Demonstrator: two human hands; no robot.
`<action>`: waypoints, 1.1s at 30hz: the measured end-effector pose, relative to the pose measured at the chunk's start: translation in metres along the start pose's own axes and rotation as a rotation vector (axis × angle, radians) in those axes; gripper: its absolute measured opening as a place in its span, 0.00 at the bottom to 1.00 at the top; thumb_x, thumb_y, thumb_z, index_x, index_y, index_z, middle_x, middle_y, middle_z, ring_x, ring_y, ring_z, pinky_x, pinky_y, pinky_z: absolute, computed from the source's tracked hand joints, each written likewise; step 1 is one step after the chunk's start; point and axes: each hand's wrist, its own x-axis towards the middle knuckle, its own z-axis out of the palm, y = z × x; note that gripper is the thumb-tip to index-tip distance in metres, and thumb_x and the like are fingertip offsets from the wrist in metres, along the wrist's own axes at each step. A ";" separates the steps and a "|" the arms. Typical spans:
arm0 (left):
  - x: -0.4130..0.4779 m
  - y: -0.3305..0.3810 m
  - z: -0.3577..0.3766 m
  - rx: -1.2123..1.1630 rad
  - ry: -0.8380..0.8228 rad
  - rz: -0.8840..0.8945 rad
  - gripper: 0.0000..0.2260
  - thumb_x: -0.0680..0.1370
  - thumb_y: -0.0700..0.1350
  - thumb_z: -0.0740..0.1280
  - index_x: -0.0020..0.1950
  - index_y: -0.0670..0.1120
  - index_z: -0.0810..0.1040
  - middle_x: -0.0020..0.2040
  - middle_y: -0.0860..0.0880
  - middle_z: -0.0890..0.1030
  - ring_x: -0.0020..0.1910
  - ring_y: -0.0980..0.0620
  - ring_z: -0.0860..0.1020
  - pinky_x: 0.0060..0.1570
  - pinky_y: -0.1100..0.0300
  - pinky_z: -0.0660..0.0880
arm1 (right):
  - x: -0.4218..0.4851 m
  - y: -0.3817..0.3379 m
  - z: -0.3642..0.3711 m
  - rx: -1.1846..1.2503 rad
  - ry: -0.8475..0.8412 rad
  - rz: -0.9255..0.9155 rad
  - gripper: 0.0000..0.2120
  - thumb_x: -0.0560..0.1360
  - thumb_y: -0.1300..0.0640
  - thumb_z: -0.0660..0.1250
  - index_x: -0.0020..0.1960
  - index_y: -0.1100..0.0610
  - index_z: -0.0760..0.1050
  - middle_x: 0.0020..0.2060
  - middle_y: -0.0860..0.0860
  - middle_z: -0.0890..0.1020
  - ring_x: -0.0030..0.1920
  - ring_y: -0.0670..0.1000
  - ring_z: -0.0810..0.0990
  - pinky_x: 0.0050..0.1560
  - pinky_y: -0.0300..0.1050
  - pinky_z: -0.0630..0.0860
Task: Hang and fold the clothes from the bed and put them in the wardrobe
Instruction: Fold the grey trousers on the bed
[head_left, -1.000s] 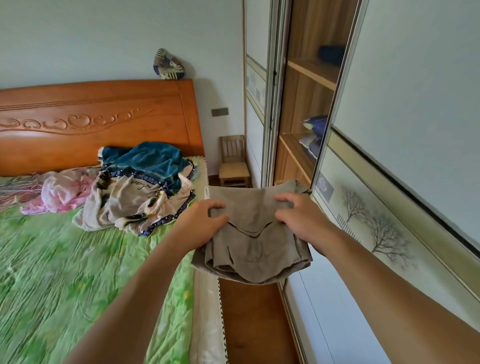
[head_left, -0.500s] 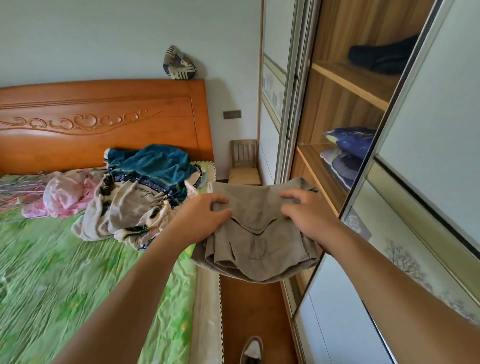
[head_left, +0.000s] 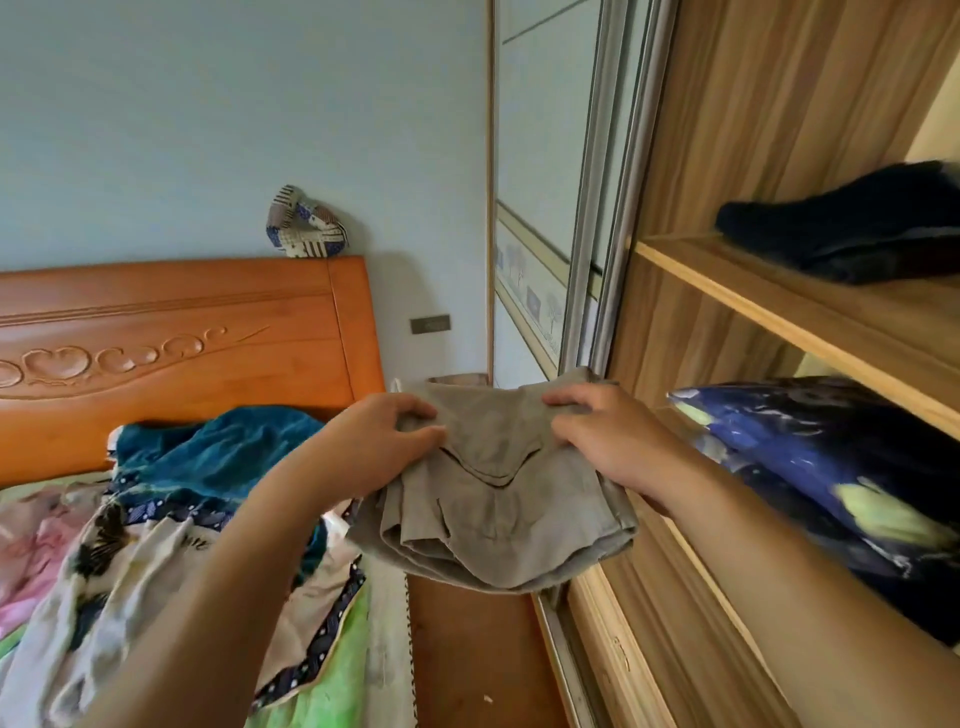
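A folded grey-beige garment (head_left: 498, 499) hangs in the air between the bed and the wardrobe. My left hand (head_left: 379, 447) grips its left top edge and my right hand (head_left: 618, 441) grips its right top edge. The open wardrobe (head_left: 727, 322) fills the right side, its wooden shelves close to my right arm. On the bed (head_left: 332, 686) lies a heap of clothes: a teal piece (head_left: 208, 457), a cream patterned piece (head_left: 135, 587) and a pink one (head_left: 31, 540).
A dark folded garment (head_left: 852, 228) lies on the upper shelf, and blue patterned folded cloth (head_left: 841, 467) on the shelf below. The orange wooden headboard (head_left: 182, 343) stands at the back with a patchwork pillow (head_left: 304, 223) on top. Wooden floor (head_left: 467, 649) separates bed and wardrobe.
I have stepped closer to the wardrobe, with the folded garment held in both hands. The shelves now fill the right side, and the small chair is hidden behind the garment.
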 end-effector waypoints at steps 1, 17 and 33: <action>0.017 0.003 -0.014 0.001 0.010 0.028 0.16 0.76 0.61 0.67 0.61 0.58 0.80 0.49 0.67 0.75 0.48 0.68 0.74 0.44 0.70 0.66 | 0.013 -0.009 -0.008 -0.002 0.011 -0.009 0.23 0.73 0.53 0.65 0.68 0.43 0.76 0.57 0.43 0.75 0.51 0.40 0.72 0.44 0.32 0.65; 0.160 0.132 -0.048 -0.241 -0.113 0.410 0.05 0.77 0.56 0.70 0.51 0.61 0.84 0.48 0.61 0.83 0.50 0.62 0.80 0.54 0.61 0.75 | 0.034 -0.047 -0.129 0.099 0.547 0.030 0.17 0.73 0.58 0.66 0.56 0.40 0.80 0.40 0.31 0.78 0.44 0.33 0.76 0.37 0.27 0.68; 0.339 0.299 0.048 -0.354 -0.630 0.889 0.09 0.78 0.55 0.71 0.58 0.59 0.83 0.56 0.57 0.83 0.56 0.60 0.81 0.62 0.57 0.76 | 0.047 -0.012 -0.233 0.123 1.173 0.351 0.17 0.74 0.64 0.66 0.57 0.48 0.82 0.46 0.42 0.81 0.42 0.39 0.79 0.33 0.34 0.73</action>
